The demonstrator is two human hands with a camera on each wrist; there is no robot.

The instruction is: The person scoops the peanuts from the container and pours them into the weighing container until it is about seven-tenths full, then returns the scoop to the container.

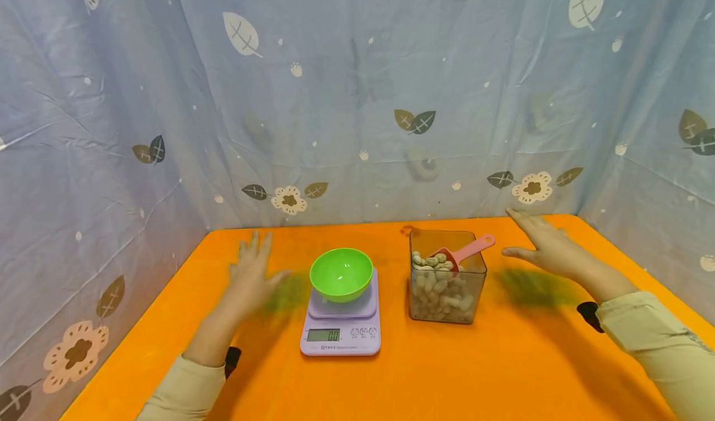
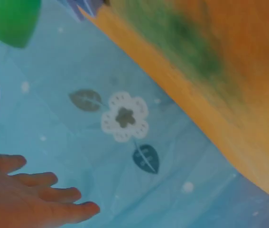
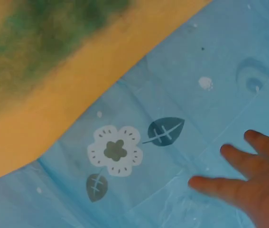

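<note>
Orange table (image 1: 391, 384) holds the bowl (image 1: 342, 275) on its scale (image 1: 343, 313) and, at the bowl's three o'clock, the box (image 1: 430, 242) with peanuts (image 1: 438, 294) and scoop (image 1: 470, 249), so from afar I guess scooping hasn't begun, left hand (image 1: 249, 279) at nine, right hand (image 1: 550, 247) past the box, both empty, fingers apart.

Left wrist view crops bowl (image 2: 12, 20)

A pale blue curtain (image 1: 346, 67) printed with leaves (image 1: 241, 34) and flowers (image 1: 288, 200) hangs behind and beside an orange table (image 1: 447, 377).

bowl (image 1: 341, 275) on scale (image 1: 344, 325) | container (image 1: 430, 242) right of scale | scoop (image 1: 463, 253), peanuts (image 1: 431, 262) in container
</note>
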